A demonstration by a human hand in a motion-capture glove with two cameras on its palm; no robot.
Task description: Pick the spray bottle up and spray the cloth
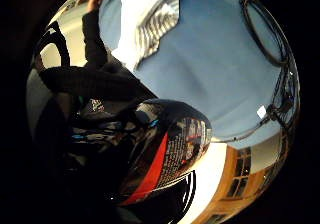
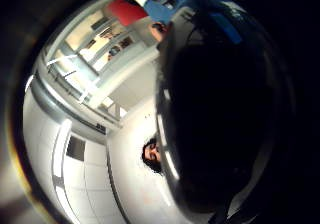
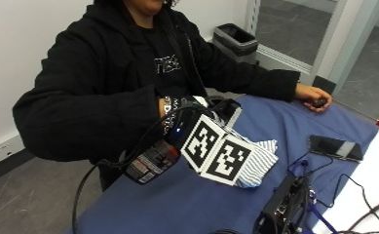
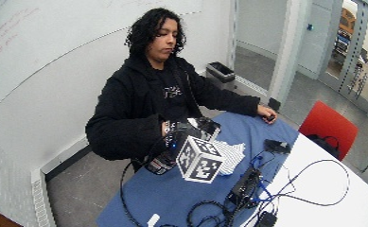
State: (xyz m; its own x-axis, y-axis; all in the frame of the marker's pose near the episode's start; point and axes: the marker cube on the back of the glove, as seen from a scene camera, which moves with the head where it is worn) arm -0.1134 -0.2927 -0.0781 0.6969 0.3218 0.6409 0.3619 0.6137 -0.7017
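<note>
White wall [image 4: 57,56]; grey floor [image 4: 83,189]; desk [image 4: 171,198] under blue cover; red chair [image 4: 327,124]; black bin [image 4: 221,72]; glass doors [image 4: 354,42] beyond.

Black hooded jacket [image 3: 98,92], printed shirt [image 3: 166,63]

black phone [image 3: 335,147] on blue table [image 3: 195,204] — bin [image 3: 235,40] behind

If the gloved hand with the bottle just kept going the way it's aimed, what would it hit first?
Probably the striped cloth on the blue table: the right hand holds the spray bottle just above and beside it, though depth is unclear.
</note>
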